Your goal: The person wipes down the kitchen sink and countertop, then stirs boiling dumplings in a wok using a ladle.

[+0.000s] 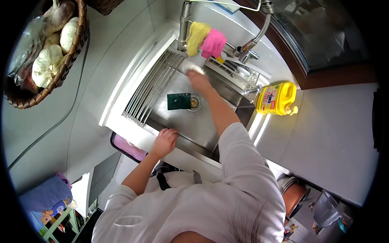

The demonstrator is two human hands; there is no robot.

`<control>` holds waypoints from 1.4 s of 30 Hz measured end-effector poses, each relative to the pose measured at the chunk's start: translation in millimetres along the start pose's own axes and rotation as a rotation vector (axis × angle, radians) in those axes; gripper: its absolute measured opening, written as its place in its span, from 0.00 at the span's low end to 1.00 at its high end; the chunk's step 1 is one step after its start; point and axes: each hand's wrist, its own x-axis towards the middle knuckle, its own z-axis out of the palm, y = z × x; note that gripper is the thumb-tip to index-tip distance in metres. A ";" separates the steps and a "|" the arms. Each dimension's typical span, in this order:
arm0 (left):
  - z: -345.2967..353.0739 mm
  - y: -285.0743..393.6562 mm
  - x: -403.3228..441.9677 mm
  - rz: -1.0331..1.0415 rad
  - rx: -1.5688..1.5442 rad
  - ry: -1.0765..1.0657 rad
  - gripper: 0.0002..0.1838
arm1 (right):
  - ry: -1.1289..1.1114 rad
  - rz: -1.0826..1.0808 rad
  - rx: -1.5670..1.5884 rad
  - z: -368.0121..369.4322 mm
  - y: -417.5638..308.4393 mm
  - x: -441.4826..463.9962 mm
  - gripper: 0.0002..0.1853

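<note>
My right hand (198,80) reaches over the far part of the steel sink (162,111), closed on a white, crumpled cloth (190,66) that is partly hidden and slightly blurred. My left hand (165,142) rests on the sink's near rim, with its fingers lying over the inner edge and nothing held in them. Between the hands, a dark green scouring pad (178,101) lies flat on the basin floor, touching the round drain strainer (195,103).
A metal roll-up rack (152,91) covers the basin's left side. Yellow (197,36) and pink (214,41) cloths hang by the faucet (248,50). A caddy (233,73) with brushes and a yellow detergent jug (277,99) stand right; a garlic basket (77,52) sits upper left.
</note>
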 end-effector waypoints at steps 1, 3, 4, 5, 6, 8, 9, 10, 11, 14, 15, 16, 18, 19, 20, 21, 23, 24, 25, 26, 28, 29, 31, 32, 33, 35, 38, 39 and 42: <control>-1.4 -0.1 -0.1 0.000 -0.007 -0.007 0.08 | -0.044 -0.010 0.027 9.9 -1.4 -13.5 0.20; -4.3 -1.3 -0.9 0.008 -0.003 -0.022 0.07 | 0.133 0.121 0.252 28.9 -19.6 -46.2 0.10; -3.7 -1.0 -1.1 0.014 -0.004 -0.033 0.07 | 0.354 0.266 0.445 36.7 -36.9 -63.9 0.07; -0.6 -1.6 -0.7 -0.010 -0.016 -0.010 0.07 | 0.466 0.353 0.538 40.9 -53.5 -76.8 0.07; 3.8 -3.5 -0.7 -0.035 -0.030 0.007 0.06 | 0.578 0.446 0.632 44.9 -72.4 -89.3 0.06; 10.3 -3.5 2.1 -0.198 -0.209 0.037 0.07 | 0.580 0.710 0.904 43.8 -102.2 -117.8 0.07; 14.5 0.1 7.0 -0.341 -0.371 0.054 0.08 | 0.580 0.720 0.929 48.3 -111.9 -130.2 0.07; 20.1 1.9 12.1 -0.485 -0.530 0.066 0.09 | 0.586 0.732 0.953 51.2 -121.1 -141.7 0.07; 27.2 2.1 19.1 -0.662 -0.818 0.048 0.12 | 0.562 0.766 1.049 52.7 -128.1 -153.4 0.08; 57.2 -8.8 36.2 -0.966 -1.682 -0.181 0.18 | 0.426 0.891 1.487 13.2 -159.3 -178.3 0.09; 67.2 -17.3 37.4 -0.892 -1.973 -0.376 0.19 | 0.458 0.851 1.465 11.1 -163.0 -183.6 0.09; 71.2 -16.3 42.9 -0.804 -2.254 -0.591 0.21 | 0.495 0.815 1.440 9.9 -165.9 -189.0 0.10; 80.7 3.0 53.0 -0.961 -2.218 -0.562 0.20 | 0.556 0.785 1.204 5.2 -172.7 -203.9 0.11; 80.2 21.1 58.5 -1.043 -2.192 -0.549 0.20 | 0.563 0.787 0.998 -0.1 -177.8 -210.4 0.12; 79.3 38.5 64.8 -1.119 -2.160 -0.535 0.20 | 0.559 0.788 0.791 -5.9 -181.1 -217.0 0.13; 77.3 54.8 71.8 -1.189 -2.125 -0.517 0.20 | 0.559 0.803 0.703 -11.2 -183.2 -224.2 0.14; 75.1 77.1 81.2 -1.287 -1.992 -0.510 0.20 | 0.544 0.828 0.525 -18.4 -184.5 -241.6 0.15; 71.8 82.0 85.3 -1.313 -1.894 -0.524 0.20 | 0.556 0.785 0.357 -13.9 -182.1 -252.0 0.17; 71.4 83.9 85.1 -1.338 -1.793 -0.535 0.20 | 0.557 0.742 0.194 -6.1 -182.5 -263.4 0.18; 78.6 82.7 81.3 -1.328 -1.725 -0.562 0.18 | 0.548 0.695 0.035 2.6 -185.8 -274.9 0.19; 95.0 76.2 78.8 -1.289 -1.595 -0.597 0.15 | 0.573 0.750 -0.019 1.2 -198.5 -292.2 0.19; 97.0 72.0 81.0 -1.173 -1.466 -0.582 0.14 | 0.587 0.773 -0.047 0.0 -204.9 -299.7 0.19; 95.9 64.7 88.1 -0.933 -1.221 -0.539 0.11 | 0.608 0.745 0.106 0.7 -215.5 -317.6 0.23; 98.1 52.5 89.9 -0.740 -1.105 -0.426 0.10 | 0.616 0.722 0.182 0.8 -221.4 -326.8 0.25; 101.8 43.5 88.5 -0.550 -0.988 -0.306 0.10 | 0.655 0.736 0.208 -3.5 -228.4 -335.8 0.22; 51.1 71.3 88.7 -0.119 -0.546 -0.070 0.14 | 0.727 0.750 0.266 -16.7 -245.4 -352.4 0.17; -11.3 77.6 58.6 0.178 -0.277 -0.050 0.20 | 0.488 0.835 0.378 -19.0 -265.4 -386.4 0.11; -25.7 72.5 36.6 0.194 -0.241 -0.045 0.22 | 0.593 0.833 0.365 -17.6 -272.8 -395.5 0.13; -52.6 31.0 -51.9 0.304 -0.153 -0.091 0.20 | 0.795 0.862 0.397 -12.5 -296.3 -424.5 0.18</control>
